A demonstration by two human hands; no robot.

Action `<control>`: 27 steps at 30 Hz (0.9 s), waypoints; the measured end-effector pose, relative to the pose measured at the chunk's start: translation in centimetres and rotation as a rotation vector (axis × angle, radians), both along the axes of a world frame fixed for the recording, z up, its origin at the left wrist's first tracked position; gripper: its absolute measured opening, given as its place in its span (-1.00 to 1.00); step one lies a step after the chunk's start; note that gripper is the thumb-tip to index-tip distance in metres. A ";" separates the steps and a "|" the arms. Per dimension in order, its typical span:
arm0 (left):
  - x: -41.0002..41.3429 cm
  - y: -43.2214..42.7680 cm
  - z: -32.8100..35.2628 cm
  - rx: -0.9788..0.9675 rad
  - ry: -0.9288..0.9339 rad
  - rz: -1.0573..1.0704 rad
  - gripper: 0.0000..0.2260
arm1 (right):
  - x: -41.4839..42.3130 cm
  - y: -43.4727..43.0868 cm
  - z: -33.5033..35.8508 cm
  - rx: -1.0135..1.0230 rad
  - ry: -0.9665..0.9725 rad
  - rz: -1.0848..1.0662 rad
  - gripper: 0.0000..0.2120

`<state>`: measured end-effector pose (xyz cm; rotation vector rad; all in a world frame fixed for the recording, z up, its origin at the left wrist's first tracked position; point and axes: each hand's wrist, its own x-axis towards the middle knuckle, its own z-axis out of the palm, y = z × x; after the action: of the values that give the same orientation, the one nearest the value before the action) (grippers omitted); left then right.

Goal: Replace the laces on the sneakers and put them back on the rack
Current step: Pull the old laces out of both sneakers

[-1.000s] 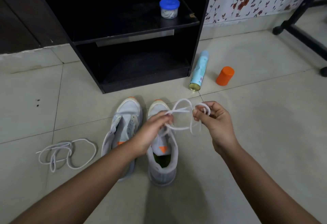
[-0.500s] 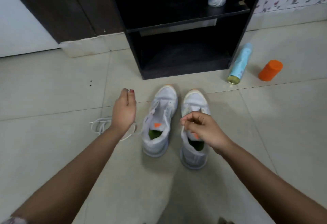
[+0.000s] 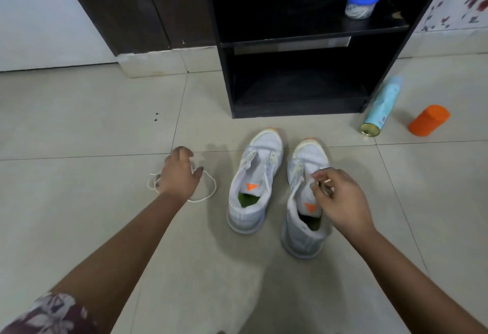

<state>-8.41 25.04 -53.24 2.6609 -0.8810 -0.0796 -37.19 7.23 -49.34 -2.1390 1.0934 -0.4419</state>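
Observation:
Two white sneakers with orange toe tips stand side by side on the tiled floor, both without laces: the left sneaker [image 3: 254,183] and the right sneaker [image 3: 303,201]. A loose white lace [image 3: 208,191] lies in loops on the floor to their left. My left hand [image 3: 178,175] reaches down over that lace, fingers spread and bent, resting on the loops. My right hand [image 3: 338,201] hovers over the right sneaker's tongue with fingers loosely curled; I make out nothing held in it. The black shoe rack [image 3: 298,106] stands just behind the sneakers, its bottom shelf bare.
A blue-lidded clear tub [image 3: 360,3] sits on the rack's upper shelf. To the right of the rack, a pale blue spray can [image 3: 380,108] and an orange container [image 3: 427,120] lie on the floor. A dark cabinet [image 3: 137,6] stands at back left.
One second ago both hands held a white lace above the right sneaker. My left hand has since swung left, down to the lace loops on the floor. My view has turned left.

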 end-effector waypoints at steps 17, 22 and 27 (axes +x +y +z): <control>-9.5 -6.3 1.0 0.284 0.443 -0.308 -0.67 | -1.2 -3.0 -2.6 0.217 0.390 -0.071 -0.72; -9.0 -7.1 3.8 0.259 0.285 -0.340 -0.54 | -1.4 -4.0 -0.6 0.232 0.410 -0.017 -0.54; -7.8 -12.2 10.8 -0.283 0.517 -0.301 -0.77 | 1.7 -8.8 5.2 -0.008 0.076 0.015 -0.63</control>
<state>-16.21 12.82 -42.45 2.0813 -1.0105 -0.6323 -35.49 -1.62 -44.19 -2.1855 1.1182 -0.3605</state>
